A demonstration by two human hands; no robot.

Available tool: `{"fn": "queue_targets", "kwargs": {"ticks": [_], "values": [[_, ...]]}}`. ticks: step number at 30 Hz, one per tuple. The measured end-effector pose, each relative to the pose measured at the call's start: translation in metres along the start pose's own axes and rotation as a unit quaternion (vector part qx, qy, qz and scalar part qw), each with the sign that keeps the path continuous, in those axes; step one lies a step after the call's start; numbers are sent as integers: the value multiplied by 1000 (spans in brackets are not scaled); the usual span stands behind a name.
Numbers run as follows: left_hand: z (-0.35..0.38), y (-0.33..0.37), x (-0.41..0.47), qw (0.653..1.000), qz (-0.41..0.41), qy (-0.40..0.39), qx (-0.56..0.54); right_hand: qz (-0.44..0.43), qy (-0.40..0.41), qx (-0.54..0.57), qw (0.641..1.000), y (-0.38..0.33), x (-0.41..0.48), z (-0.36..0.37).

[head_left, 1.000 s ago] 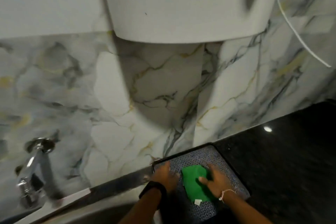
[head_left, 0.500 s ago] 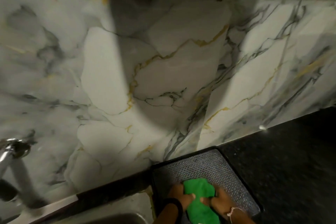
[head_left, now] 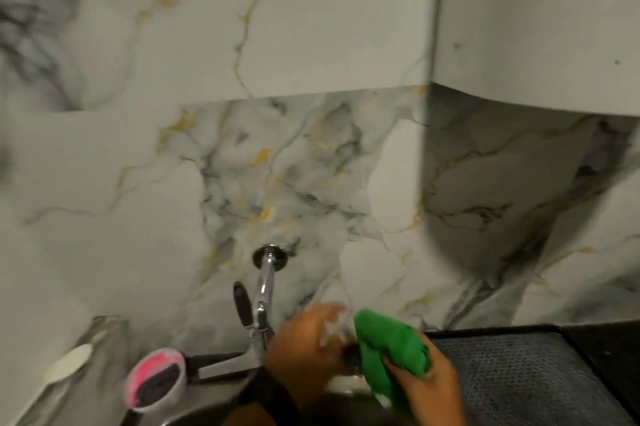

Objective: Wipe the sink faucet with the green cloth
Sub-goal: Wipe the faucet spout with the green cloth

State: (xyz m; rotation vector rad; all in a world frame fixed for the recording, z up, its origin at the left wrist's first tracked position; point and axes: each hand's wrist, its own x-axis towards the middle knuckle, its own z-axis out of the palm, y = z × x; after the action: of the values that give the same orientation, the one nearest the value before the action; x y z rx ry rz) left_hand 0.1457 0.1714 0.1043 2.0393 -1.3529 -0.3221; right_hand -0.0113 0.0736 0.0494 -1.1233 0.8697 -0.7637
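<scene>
Lifted off the mat [head_left: 526, 377], the green cloth [head_left: 389, 344] is clamped in the right hand [head_left: 426, 380] at lower centre, right of the faucet [head_left: 264, 290]; the left hand [head_left: 304, 346], blurred, appears open. Cloth should be wrapped round the spout.

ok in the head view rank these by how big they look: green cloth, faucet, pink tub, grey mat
1. grey mat, cut off by the frame edge
2. green cloth, bunched in the right hand
3. faucet and pink tub: too close to rank; the faucet is long but thin
</scene>
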Motion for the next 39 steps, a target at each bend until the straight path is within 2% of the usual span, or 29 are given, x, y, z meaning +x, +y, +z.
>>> {"fn": "queue_targets", "kwargs": {"ticks": [1,2,4,5,6,8,10,11,12,13,15,17,19,21,24,25,27,28,30,31,32,33,34,35,36,37,39], "values": [[-28,-4,3,996,22,84,28,-100,24,-72,992,-9,2,17],[-58,-8,10,983,57,164,66,-212,44,-156,964,-23,5,42],[-114,-13,33,934,129,287,172,-404,17,-326,855,-42,18,86],[-140,-15,48,907,155,324,219,-451,-18,-397,799,-50,27,107],[-162,-19,64,884,176,342,266,-472,-56,-463,748,-55,37,127],[-195,-37,95,842,224,328,364,-471,-126,-572,660,-60,57,166],[-214,-57,118,779,291,298,469,-470,-162,-609,618,-59,75,182],[-222,-64,125,747,323,288,505,-486,-152,-600,617,-55,78,181],[-233,-74,135,722,350,288,522,-504,-128,-568,638,-46,82,182],[-239,-77,139,698,370,292,539,-502,-109,-516,685,-39,80,177],[-242,-75,143,662,395,317,552,-457,-45,-353,815,-26,74,167],[-240,-95,158,652,395,348,546,-343,14,-154,926,-4,80,184],[-234,-107,172,647,404,350,544,-187,47,38,980,12,86,192],[-237,-99,173,638,415,360,540,-62,47,157,984,13,81,184],[-235,-109,173,636,414,359,544,109,17,203,973,19,82,179],[-232,-117,171,636,406,355,552,163,-16,213,963,22,80,182],[-233,-123,168,638,404,348,555,218,-63,202,953,25,70,185],[-234,-120,169,632,406,352,558,225,-57,184,955,24,68,185],[-238,-119,171,628,405,357,560,159,20,131,978,17,63,195],[-237,-115,174,624,404,358,565,94,65,101,988,11,61,201],[-237,-113,176,622,408,361,563,-13,95,47,994,3,55,210],[-239,-110,179,618,409,364,564,-143,104,-69,982,-5,54,220],[-236,-111,179,620,408,358,566,-250,89,-240,934,-7,54,226],[-233,-111,180,622,412,354,565,-322,56,-410,851,-13,56,232],[-231,-111,181,620,414,352,566,-339,15,-541,770,-18,61,235],[-230,-113,177,622,409,352,567,-330,-27,-624,707,-24,62,242],[-228,-113,178,628,409,341,567,-328,-96,-711,614,-31,68,249]]}}
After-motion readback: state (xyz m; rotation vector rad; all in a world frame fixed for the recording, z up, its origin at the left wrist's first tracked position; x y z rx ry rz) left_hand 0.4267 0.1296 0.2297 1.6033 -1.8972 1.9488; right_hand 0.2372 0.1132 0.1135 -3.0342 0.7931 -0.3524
